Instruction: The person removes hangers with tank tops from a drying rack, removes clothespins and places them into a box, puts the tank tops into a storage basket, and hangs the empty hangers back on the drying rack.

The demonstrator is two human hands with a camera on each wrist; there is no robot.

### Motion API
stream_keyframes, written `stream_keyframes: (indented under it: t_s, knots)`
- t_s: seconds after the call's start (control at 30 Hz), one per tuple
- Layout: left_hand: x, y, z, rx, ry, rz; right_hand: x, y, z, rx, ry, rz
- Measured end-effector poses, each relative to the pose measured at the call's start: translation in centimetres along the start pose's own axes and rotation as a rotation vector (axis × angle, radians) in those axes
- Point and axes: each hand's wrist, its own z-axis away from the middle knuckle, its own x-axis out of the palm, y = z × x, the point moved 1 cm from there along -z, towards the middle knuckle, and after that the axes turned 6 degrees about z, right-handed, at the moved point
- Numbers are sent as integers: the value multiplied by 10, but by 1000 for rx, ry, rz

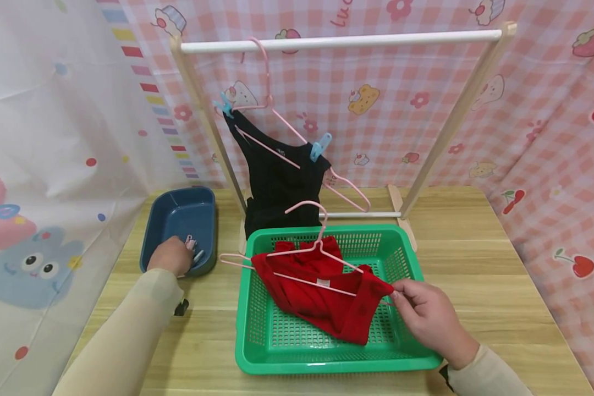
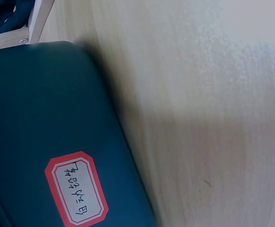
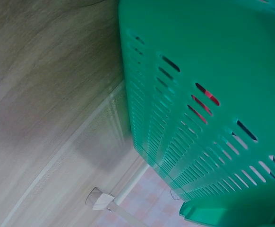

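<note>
My right hand (image 1: 428, 316) pinches the shoulder strap of a red tank top (image 1: 322, 300) at its right end. A pink hanger (image 1: 319, 245) runs through the top, its hook pointing up and its left arm sticking out past the strap. The red top lies over a green basket (image 1: 336, 367), partly inside it. At the left, my left hand (image 1: 170, 257) reaches down into a dark blue bin (image 1: 205, 201), its fingers hidden from the camera. Right beside it are pale clothespins (image 1: 198, 256). The left wrist view catches only the bin's outer wall with a red-bordered label (image 2: 77, 189).
Behind the basket stands a wooden rack with a white rail (image 1: 341, 41). A black tank top (image 1: 287, 170) hangs there on another pink hanger (image 1: 267, 71), with a blue clothespin (image 1: 320, 147) on each strap. Patterned curtains (image 1: 376, 121) close off the back and sides.
</note>
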Motion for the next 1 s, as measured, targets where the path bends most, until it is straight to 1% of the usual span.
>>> stream_keyframes:
  t_s: [0.2, 0.47, 0.63, 0.87, 1.0]
  knots:
    - [1, -2, -1, 6, 20, -14, 0, -1, 0, -15, 12, -1]
    - [3, -2, -1, 29, 40, -39, 0, 1, 0, -11, 8, -8]
    - [3, -1, -2, 35, 57, -24, 0, 1, 0, -6, 6, -4]
    - [3, 0, 1, 23, 63, -7, 0, 0, 0, -14, 16, 3]
    - [2, 0, 1, 31, 67, -6, 0, 1, 0, -12, 11, 5]
